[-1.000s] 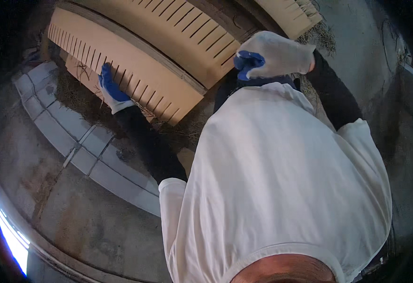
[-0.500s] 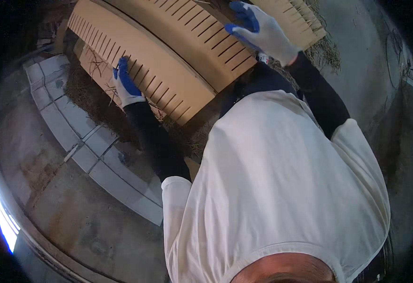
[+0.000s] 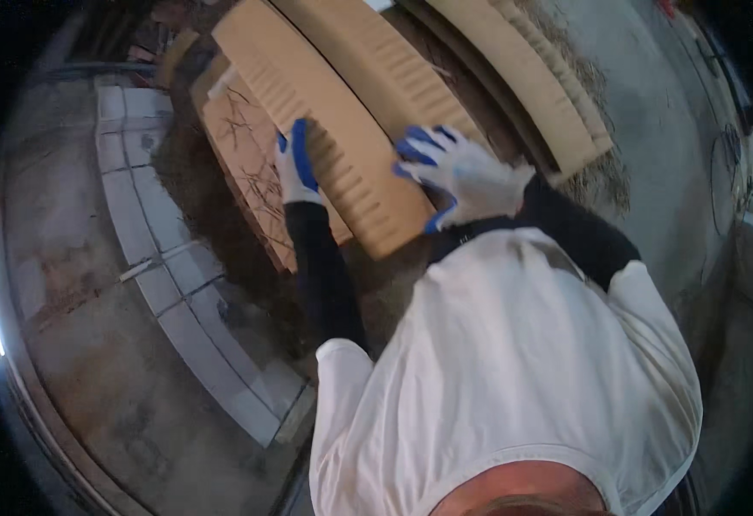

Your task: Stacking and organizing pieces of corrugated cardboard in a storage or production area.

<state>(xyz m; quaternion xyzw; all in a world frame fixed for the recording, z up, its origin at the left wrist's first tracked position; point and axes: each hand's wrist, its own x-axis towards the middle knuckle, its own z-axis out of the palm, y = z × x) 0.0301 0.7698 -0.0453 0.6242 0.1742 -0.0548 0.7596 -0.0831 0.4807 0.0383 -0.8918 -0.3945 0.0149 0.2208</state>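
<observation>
A long tan panel (image 3: pixel 333 112), with a row of slots along each side and a dark lengthwise groove, lies slanted in front of me. My left hand (image 3: pixel 299 168), in a white glove with blue palm and fingers, grips its left slotted edge. On the panel's near right part rests my right hand (image 3: pixel 462 176), gloved alike, its fingers spread out over the surface. Both hands are slightly blurred. Beneath and left of the panel is a flat pinkish-tan slab (image 3: pixel 252 163) with thin twigs scattered on it.
Another tan slotted panel (image 3: pixel 527 69) lies to the right, dry straw (image 3: pixel 600 172) along its side. Left of the slab runs a curved row of pale blocks (image 3: pixel 157 206) on the concrete floor (image 3: pixel 101 344). Some cables (image 3: pixel 725 172) lie at the far right.
My right hand has come down from the air onto the panel. The panel has shifted right with my left hand on its edge, baring more of the twig-strewn slab. The view has moved too.
</observation>
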